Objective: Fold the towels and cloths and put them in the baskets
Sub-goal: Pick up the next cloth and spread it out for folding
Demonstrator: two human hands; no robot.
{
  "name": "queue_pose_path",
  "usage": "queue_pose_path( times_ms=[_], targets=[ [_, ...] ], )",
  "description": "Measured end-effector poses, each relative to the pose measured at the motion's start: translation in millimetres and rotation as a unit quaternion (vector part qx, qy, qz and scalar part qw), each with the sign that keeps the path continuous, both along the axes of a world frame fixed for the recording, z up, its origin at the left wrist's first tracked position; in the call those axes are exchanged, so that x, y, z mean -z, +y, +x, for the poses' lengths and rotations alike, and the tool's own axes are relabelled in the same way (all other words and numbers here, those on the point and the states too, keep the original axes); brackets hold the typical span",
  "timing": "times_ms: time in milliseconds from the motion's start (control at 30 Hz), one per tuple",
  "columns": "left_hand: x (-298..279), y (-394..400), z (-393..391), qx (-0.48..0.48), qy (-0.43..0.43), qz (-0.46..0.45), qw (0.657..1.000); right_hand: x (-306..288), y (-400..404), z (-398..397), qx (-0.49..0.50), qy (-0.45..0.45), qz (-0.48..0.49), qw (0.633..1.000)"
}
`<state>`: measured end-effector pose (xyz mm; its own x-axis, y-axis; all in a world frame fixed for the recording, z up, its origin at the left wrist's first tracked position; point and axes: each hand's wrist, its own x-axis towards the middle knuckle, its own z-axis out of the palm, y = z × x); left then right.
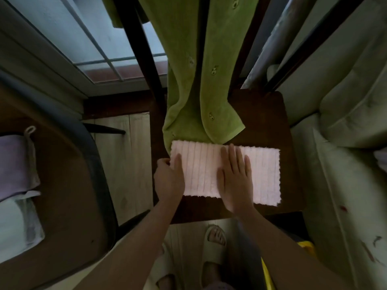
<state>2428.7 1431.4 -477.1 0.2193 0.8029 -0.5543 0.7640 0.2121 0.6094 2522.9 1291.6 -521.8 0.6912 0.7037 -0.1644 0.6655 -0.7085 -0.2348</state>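
A pale pink ribbed cloth (pixel 266 176) lies flat as a folded rectangle on the dark wooden chair seat (pixel 263 118). My left hand (pixel 168 180) pinches the cloth's left edge, thumb on top and fingers curled at the edge. Flat on the middle of the cloth lies my right hand (pixel 235 178), its fingers straight and spread. A green towel (pixel 196 84) hangs over the chair back and its lower end touches the pink cloth's far edge. At the far left a dark-rimmed basket (pixel 98 164) holds a folded lilac cloth (pixel 14 164) and a folded white one (pixel 16 229).
A pale sofa (pixel 345 143) stands close on the right. A window (pixel 83 38) fills the upper left. Pale wooden floor (pixel 129 164) shows between basket and chair. My feet in light slippers (pixel 213 245) stand just before the chair. Something yellow (pixel 266 268) lies by my right arm.
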Motion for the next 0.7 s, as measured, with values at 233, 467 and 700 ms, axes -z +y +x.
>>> queue_pose_path(
  times_ms=[233, 467, 700],
  targets=[
    [2, 0, -17, 0.080, 0.003, -0.022, 0.997, 1, 8, -20, -0.017, 0.011, 0.006, 1.000],
    [-4, 4, -58, 0.007, -0.126, 0.013, 0.992, 2, 15, -38, -0.085, 0.021, 0.031, 0.996],
    [-14, 8, -71, -0.022, -0.105, -0.003, 0.994, -1, 28, -44, -0.128, 0.035, -0.032, 0.991]
  ],
)
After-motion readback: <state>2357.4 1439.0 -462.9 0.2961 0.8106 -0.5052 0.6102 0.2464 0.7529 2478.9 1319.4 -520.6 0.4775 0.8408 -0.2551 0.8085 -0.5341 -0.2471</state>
